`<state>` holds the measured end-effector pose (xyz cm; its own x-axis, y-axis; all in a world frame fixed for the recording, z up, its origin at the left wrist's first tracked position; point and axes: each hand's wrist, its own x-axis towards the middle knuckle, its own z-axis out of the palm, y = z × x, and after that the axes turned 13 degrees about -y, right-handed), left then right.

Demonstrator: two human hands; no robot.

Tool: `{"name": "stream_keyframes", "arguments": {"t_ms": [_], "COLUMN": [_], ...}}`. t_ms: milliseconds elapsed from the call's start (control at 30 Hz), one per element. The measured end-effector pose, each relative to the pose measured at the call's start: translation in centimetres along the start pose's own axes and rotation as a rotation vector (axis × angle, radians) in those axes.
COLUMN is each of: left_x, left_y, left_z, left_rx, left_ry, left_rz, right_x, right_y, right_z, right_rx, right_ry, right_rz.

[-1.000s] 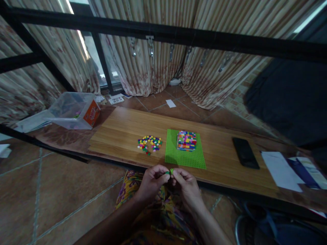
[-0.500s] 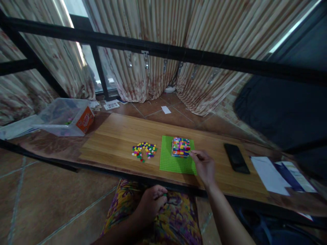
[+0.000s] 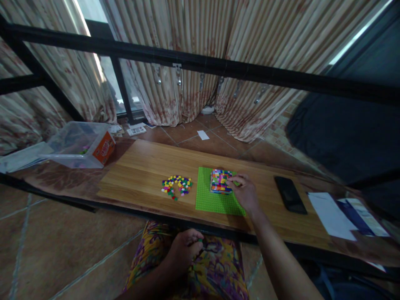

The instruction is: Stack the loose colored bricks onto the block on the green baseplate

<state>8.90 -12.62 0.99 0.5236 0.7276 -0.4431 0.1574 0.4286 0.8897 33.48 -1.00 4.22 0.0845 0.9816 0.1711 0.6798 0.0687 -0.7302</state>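
Observation:
A block built of many small coloured toy bricks [image 3: 220, 182] stands on a bright green baseplate [image 3: 206, 200]. My right hand [image 3: 245, 192] reaches over its right side, thumb and index fingertips together at the top edge. Whatever is between those fingertips is too small or hidden to make out. Above my lap, my left hand [image 3: 186, 246] is curled closed, with a small green brick [image 3: 200, 240] showing at its fingertips. Left of the baseplate, loose bricks [image 3: 177, 180] of several colours lie in a rough ring.
The wooden board [image 3: 146, 166] carries a black phone [image 3: 290, 195] on the right. Beyond it lie white papers [image 3: 329, 214]. A clear plastic box [image 3: 78, 146] with an orange label stands at the left. A black metal bar [image 3: 200, 60] crosses the view in front of curtains.
My right hand has shifted slightly up and left, from the block's right front side to its top right edge. My left hand stays about where it was.

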Motion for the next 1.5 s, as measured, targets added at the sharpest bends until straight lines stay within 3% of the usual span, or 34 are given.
{"name": "stream_keyframes", "arguments": {"t_ms": [267,467,600,767,867,1167,1500], "left_x": [0.1,0.3,0.3,0.3,0.4,0.2,-0.1], "left_y": [0.0,-0.3,-0.4,-0.5,-0.5,-0.1,0.8], "left_z": [-0.2,-0.4,-0.4,-0.4,-0.5,-0.3,-0.4], "left_rx": [0.044,0.081,0.055,0.063,0.067,0.027,-0.054], "left_ry": [-0.009,-0.009,-0.002,-0.001,0.001,0.011,-0.009], "left_rz": [-0.006,-0.002,0.011,-0.003,-0.014,-0.015,-0.017], "right_x": [0.3,0.6,0.5,0.1,0.0,0.0,0.0], "right_y": [0.2,0.3,0.5,0.8,0.7,0.8,0.7], "right_z": [-0.5,-0.2,0.5,1.8,2.4,3.5,4.4], "right_rx": [-0.055,0.038,0.248,0.672,0.772,0.741,0.733], "right_ry": [-0.054,-0.034,-0.005,0.05,0.089,0.192,0.267], "right_rz": [-0.025,0.035,0.112,0.235,0.264,0.192,0.208]}}
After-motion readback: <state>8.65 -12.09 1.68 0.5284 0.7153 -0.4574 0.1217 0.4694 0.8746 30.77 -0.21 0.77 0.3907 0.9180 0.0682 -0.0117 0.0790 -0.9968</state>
